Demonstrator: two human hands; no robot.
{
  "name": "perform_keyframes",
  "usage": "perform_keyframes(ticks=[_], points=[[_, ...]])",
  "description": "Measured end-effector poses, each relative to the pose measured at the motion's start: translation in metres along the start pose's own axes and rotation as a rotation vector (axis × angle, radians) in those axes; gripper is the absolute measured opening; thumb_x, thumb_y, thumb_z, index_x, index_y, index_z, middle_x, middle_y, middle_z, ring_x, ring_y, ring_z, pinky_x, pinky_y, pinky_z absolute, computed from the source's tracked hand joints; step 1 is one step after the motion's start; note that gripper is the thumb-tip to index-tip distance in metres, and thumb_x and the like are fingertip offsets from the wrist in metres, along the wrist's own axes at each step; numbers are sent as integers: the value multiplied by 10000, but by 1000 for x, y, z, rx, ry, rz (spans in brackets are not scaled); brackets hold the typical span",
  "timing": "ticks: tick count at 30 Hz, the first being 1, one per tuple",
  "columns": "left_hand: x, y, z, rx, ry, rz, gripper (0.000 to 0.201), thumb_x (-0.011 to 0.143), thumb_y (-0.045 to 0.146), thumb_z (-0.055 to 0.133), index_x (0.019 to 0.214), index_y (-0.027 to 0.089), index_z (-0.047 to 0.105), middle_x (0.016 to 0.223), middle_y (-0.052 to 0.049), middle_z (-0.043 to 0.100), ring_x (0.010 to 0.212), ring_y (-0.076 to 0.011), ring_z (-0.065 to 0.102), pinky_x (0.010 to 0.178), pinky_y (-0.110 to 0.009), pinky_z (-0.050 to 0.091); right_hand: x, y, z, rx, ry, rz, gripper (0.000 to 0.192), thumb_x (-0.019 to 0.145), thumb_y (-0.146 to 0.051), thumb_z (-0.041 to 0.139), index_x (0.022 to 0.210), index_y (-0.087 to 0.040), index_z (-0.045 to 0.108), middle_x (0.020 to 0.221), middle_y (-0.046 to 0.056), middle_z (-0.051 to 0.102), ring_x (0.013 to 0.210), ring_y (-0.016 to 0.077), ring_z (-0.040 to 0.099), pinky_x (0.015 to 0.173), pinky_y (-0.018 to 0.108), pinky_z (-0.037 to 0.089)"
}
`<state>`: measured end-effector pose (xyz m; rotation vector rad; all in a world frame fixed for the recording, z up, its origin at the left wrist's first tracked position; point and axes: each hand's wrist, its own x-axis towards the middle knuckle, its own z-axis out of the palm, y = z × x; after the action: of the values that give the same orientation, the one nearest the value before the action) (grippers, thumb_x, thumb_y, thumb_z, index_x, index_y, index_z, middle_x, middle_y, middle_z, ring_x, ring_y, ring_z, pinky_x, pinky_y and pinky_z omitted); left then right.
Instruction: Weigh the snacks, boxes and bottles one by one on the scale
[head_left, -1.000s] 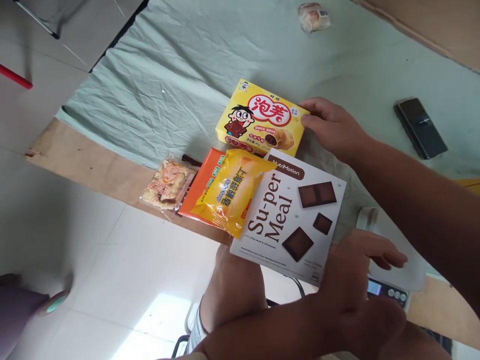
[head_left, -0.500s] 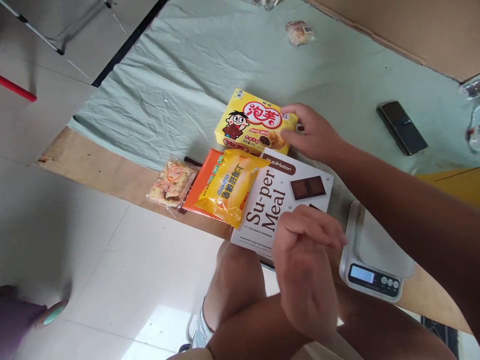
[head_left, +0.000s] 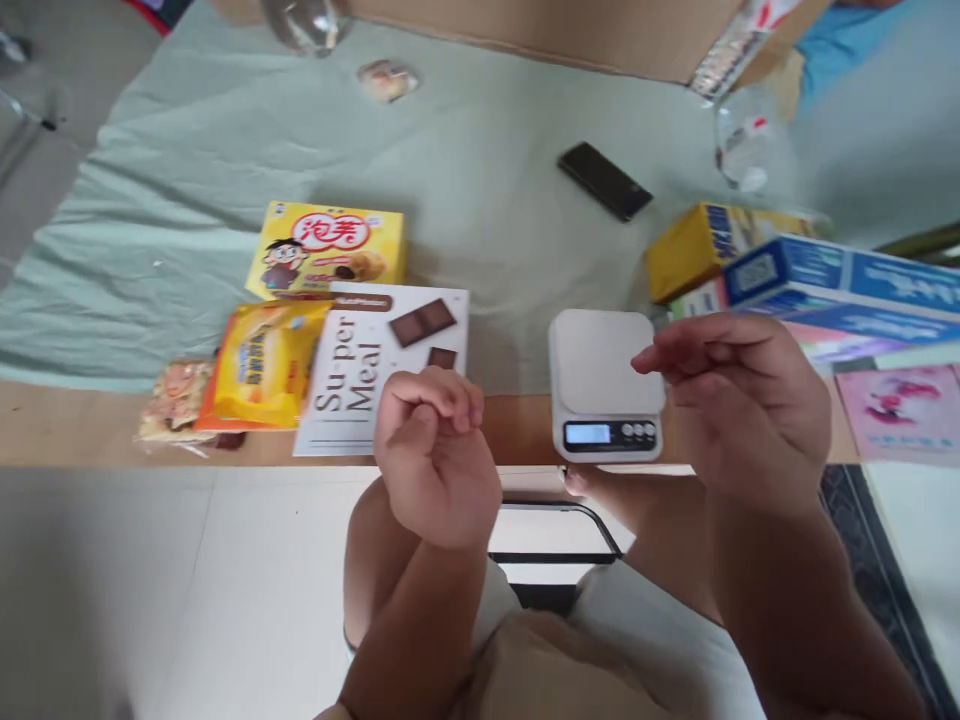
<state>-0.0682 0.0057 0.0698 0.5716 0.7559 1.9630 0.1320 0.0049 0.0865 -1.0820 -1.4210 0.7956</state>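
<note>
While both hands are hovering empty above the near edge of the table, the snacks are lying well to the left of the left hand (head_left: 435, 455). Farthest out from it, a clear-wrapped biscuit packet (head_left: 171, 400) is resting at the table edge, touching an orange-and-yellow snack bag (head_left: 262, 365). Just beyond that bag, a yellow cartoon box (head_left: 330, 250) is lying flat on the pale green cloth (head_left: 487, 120). Closest to the left hand, a white Su-per Meal box (head_left: 360, 370) is sitting just above and left of the knuckles, its near corner partly hidden behind them. The left hand is curling into a loose fist, gripping nothing. Between the two hands, a white kitchen scale (head_left: 604, 395) is standing at the table edge, its display facing the person. The right hand (head_left: 739, 400) is floating just right of the scale, fingers bent and relaxed, half open, holding nothing. Beyond it, a dark phone (head_left: 604, 180) is lying on the cloth, and blue and yellow cartons (head_left: 787, 270) are stacking up to its far right.
</note>
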Motion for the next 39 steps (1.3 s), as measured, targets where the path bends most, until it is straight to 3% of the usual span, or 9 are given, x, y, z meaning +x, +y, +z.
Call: perform_keyframes(ticks=[6,11,15,17,21,26,29,33,39], points=[[-45,-46,31,331,-341,-3,202,851,189,620,650,206,611,542,17,442,518,-126,446,512,-263,375,-24,36,-102,18,507,-76,113,906,-347,703,990,-273,723,827,-18,653,728,130,645,693,299,549],[-70,-91,63,508,-459,-68,199,924,259,675,735,206,649,654,-3,562,658,-155,544,643,-304,439,-18,80,-165,-50,875,-93,117,890,-318,623,992,-269,650,921,4,582,864,150,623,860,356,559],[-68,-129,104,574,-464,-74,136,914,353,713,930,221,686,1009,-46,699,1023,-210,647,921,-344,518,-7,102,-192,-95,1056,-61,220,885,-299,558,1103,-295,594,1124,34,598,1085,184,643,1056,437,567],[-59,-147,125,592,-449,-36,209,895,407,716,1021,251,657,1169,-40,679,1208,-227,618,1039,-356,500,-3,106,-199,-108,1045,-70,341,881,-256,516,1213,-321,566,1299,49,580,1307,213,610,1188,500,519],[-33,-173,151,620,-449,-8,427,873,542,694,1219,333,557,1387,-28,611,1390,-247,558,1111,-379,491,-4,108,-204,-100,880,-73,608,853,-188,478,1435,-365,468,1580,52,466,1640,262,370,1344,613,366],[-9,-184,160,617,-401,-57,498,848,581,718,1273,371,566,1507,-5,565,1489,-265,487,1180,-405,464,-2,105,-198,-21,746,-7,731,842,-239,531,1535,-396,359,1720,-6,366,1704,222,280,1434,584,228],[-5,-185,165,572,-513,-105,503,839,653,718,1213,323,655,1402,-26,656,1435,-296,541,1216,-446,464,0,105,-197,-4,690,17,767,833,-269,530,1566,-385,336,1757,-14,329,1706,221,278,1440,565,235],[-10,-178,168,542,-656,-122,567,821,777,712,1149,315,705,1368,-25,703,1425,-311,580,1242,-432,483,2,108,-200,5,610,-20,827,774,-260,578,1561,-400,366,1744,-20,367,1692,237,316,1430,554,260],[-26,-127,145,501,-551,-2,509,897,605,719,1299,298,665,1385,4,657,1385,-256,585,1176,-386,530,-1,67,-182,113,567,-88,675,766,-194,613,1391,-450,600,1567,-53,536,1576,226,474,1364,503,395]])
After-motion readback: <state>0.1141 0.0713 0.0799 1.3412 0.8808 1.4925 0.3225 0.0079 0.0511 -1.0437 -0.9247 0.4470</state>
